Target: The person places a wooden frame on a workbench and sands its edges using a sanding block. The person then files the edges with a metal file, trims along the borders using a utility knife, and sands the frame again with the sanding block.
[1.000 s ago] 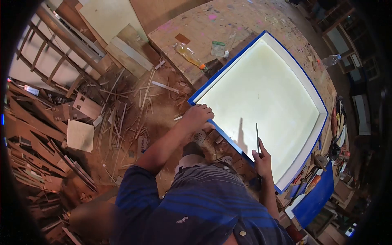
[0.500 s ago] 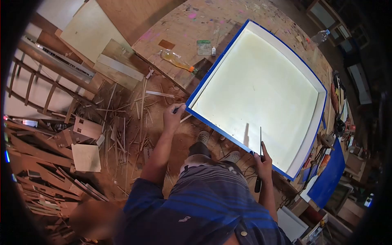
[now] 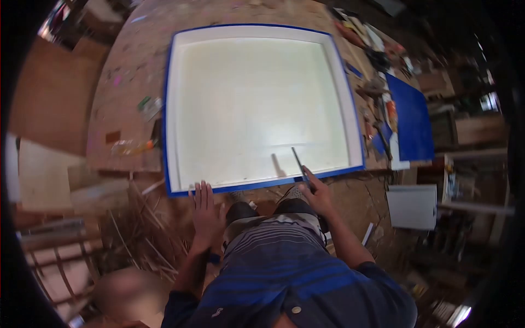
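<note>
A shallow square white tray-like box (image 3: 353, 128) with blue edges lies on the work table in front of me. My left hand (image 3: 206, 212) is at its near edge, toward the left corner, fingers stretched out and tips over the blue edge. Closed around a thin dark tool (image 3: 298, 162) with a narrow straight blade, my right hand (image 3: 318, 197) is at the near edge, right of the middle. The blade points up over the box's white floor, where its shadow falls. The tool's handle is mostly hidden by my hand; its exact kind is unclear.
The stained wooden table (image 3: 117, 93) carries a clear bottle (image 3: 131, 146) with an orange cap. Right of the box are mixed tools and a blue panel (image 3: 409, 117). Wood strips (image 3: 145, 224) litter the floor at left. A white panel (image 3: 412, 205) stands at lower right.
My view has turned, so the box now sits more squarely before me. My left hand has opened from a closed grip by the corner. My right hand still holds the tool, now tilted.
</note>
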A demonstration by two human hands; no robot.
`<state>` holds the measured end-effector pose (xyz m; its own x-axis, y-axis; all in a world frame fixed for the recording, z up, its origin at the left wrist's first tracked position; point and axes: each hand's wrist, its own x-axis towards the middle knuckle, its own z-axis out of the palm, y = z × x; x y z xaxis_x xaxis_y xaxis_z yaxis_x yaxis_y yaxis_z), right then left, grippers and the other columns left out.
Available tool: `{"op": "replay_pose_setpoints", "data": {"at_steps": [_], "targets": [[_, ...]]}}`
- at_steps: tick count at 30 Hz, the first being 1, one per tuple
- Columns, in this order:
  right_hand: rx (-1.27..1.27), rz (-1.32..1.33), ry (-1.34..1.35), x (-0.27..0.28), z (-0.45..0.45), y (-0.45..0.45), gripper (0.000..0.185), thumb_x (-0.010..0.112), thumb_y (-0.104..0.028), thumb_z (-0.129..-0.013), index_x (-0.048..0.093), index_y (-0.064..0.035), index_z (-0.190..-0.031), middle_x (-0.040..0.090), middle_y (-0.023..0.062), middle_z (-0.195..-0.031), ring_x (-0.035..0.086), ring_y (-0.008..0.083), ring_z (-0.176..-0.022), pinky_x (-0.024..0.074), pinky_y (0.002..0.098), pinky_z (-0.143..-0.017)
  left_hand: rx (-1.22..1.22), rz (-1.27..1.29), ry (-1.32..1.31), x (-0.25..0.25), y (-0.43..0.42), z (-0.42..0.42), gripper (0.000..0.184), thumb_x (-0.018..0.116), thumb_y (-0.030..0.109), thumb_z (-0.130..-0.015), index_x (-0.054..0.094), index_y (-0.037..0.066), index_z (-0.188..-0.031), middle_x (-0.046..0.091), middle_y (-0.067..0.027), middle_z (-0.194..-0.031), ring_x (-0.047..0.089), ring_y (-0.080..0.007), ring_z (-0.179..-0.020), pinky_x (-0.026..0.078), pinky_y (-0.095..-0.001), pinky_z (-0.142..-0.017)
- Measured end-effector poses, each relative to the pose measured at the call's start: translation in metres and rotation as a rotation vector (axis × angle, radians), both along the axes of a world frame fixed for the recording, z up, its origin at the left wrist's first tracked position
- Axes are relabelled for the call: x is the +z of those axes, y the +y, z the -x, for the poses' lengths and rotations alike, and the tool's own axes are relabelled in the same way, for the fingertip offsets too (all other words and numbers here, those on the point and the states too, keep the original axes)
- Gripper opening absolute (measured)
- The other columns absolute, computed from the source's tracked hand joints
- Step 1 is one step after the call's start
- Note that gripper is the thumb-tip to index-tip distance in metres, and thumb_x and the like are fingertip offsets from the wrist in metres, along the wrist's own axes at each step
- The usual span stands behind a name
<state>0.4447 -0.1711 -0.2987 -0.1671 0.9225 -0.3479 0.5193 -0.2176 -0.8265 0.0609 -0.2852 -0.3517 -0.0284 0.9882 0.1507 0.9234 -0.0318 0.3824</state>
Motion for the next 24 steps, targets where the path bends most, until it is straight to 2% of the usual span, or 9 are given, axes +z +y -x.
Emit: {"op": "replay_pose_setpoints", "data": {"at_steps": [2, 3, 9, 12, 16, 19, 21, 22, 24], "targets": [[-0.043, 0.004, 0.060, 0.003, -0.013, -0.003, 0.069, 0.075, -0.022, -0.109, 0.049, -0.0136, -0.172, 0.067, 0.0200, -0.156, 0.066, 0.0228, -0.138, 0.0511, 0.0395, -0.116, -0.081, 0.058, 0.007, 0.000, 0.000, -0.025, 0.082, 0.073, 0.024, -0.095, 0.045, -0.010, -0.164, 0.042, -0.0316, -0.174, 0.029, -0.0476, -0.168, 0.018, -0.0666, -0.137], [-0.065, 0.036, 0.088, 0.005, -0.020, -0.005, 0.069, 0.074, -0.022, -0.109, 0.048, -0.0137, -0.172, 0.064, 0.0220, -0.161, 0.064, 0.0245, -0.143, 0.0495, 0.0406, -0.119, -0.116, 0.049, 0.039, -0.002, 0.005, -0.039, 0.083, 0.072, 0.020, -0.092, 0.045, -0.010, -0.164, 0.043, -0.0326, -0.172, 0.033, -0.0473, -0.167, 0.020, -0.0651, -0.138], [-0.239, -0.012, 0.149, -0.019, -0.105, -0.004, 0.070, 0.074, -0.023, -0.108, 0.048, -0.0141, -0.172, 0.066, 0.0233, -0.157, 0.067, 0.0256, -0.140, 0.0503, 0.0398, -0.118, -0.486, 0.005, -0.024, -0.016, 0.055, -0.151, 0.085, 0.071, 0.014, -0.086, 0.045, -0.012, -0.163, 0.046, -0.0330, -0.170, 0.039, -0.0473, -0.164, 0.026, -0.0606, -0.138], [-0.360, -0.048, 0.074, -0.021, -0.171, 0.000, 0.070, 0.073, -0.022, -0.108, 0.048, -0.0127, -0.172, 0.066, 0.0243, -0.157, 0.066, 0.0270, -0.141, 0.0497, 0.0388, -0.117, -0.647, 0.027, -0.023, -0.007, 0.088, -0.228, 0.086, 0.070, 0.013, -0.085, 0.045, -0.012, -0.164, 0.046, -0.0331, -0.169, 0.039, -0.0471, -0.163, 0.027, -0.0587, -0.138], [-0.538, -0.304, 0.009, -0.027, -0.271, 0.008, 0.070, 0.072, -0.022, -0.107, 0.048, -0.0086, -0.171, 0.066, 0.0244, -0.157, 0.064, 0.0259, -0.143, 0.0488, 0.0377, -0.118, -0.756, 0.070, -0.033, 0.006, 0.129, -0.333, 0.085, 0.072, 0.015, -0.087, 0.044, -0.012, -0.163, 0.046, -0.0328, -0.170, 0.039, -0.0460, -0.164, 0.026, -0.0568, -0.139], [-0.565, -0.293, -0.044, -0.045, -0.344, 0.017, 0.068, 0.070, -0.021, -0.108, 0.048, -0.0078, -0.171, 0.066, 0.0247, -0.158, 0.065, 0.0283, -0.146, 0.0487, 0.0388, -0.119, -0.775, 0.072, -0.043, 0.003, 0.149, -0.410, 0.086, 0.074, 0.016, -0.087, 0.045, -0.013, -0.162, 0.046, -0.0335, -0.169, 0.040, -0.0462, -0.163, 0.027, -0.0570, -0.139], [-0.518, -0.222, -0.108, -0.057, -0.381, 0.029, 0.069, 0.069, -0.014, -0.107, 0.046, -0.0095, -0.172, 0.061, 0.0241, -0.163, 0.063, 0.0294, -0.148, 0.0483, 0.0379, -0.119, -0.769, 0.038, -0.082, -0.002, 0.161, -0.452, 0.087, 0.077, 0.016, -0.085, 0.046, -0.015, -0.160, 0.047, -0.0354, -0.167, 0.042, -0.0480, -0.162, 0.030, -0.0582, -0.137], [-0.490, -0.186, -0.139, -0.062, -0.394, 0.036, 0.071, 0.068, -0.010, -0.106, 0.046, -0.0104, -0.173, 0.059, 0.0239, -0.165, 0.062, 0.0300, -0.149, 0.0481, 0.0374, -0.119, -0.770, 0.044, -0.070, 0.000, 0.166, -0.469, 0.084, 0.078, 0.019, -0.088, 0.048, -0.015, -0.159, 0.048, -0.0351, -0.166, 0.043, -0.0475, -0.161, 0.031, -0.0582, -0.136], [-0.407, -0.145, -0.209, -0.078, -0.411, 0.059, 0.070, 0.068, -0.010, -0.106, 0.047, -0.0128, -0.172, 0.063, 0.0247, -0.160, 0.065, 0.0376, -0.144, 0.0510, 0.0409, -0.116, -0.771, 0.054, -0.047, 0.003, 0.172, -0.493, 0.079, 0.081, 0.024, -0.093, 0.051, -0.014, -0.156, 0.051, -0.0344, -0.165, 0.045, -0.0466, -0.160, 0.033, -0.0582, -0.135]]}}
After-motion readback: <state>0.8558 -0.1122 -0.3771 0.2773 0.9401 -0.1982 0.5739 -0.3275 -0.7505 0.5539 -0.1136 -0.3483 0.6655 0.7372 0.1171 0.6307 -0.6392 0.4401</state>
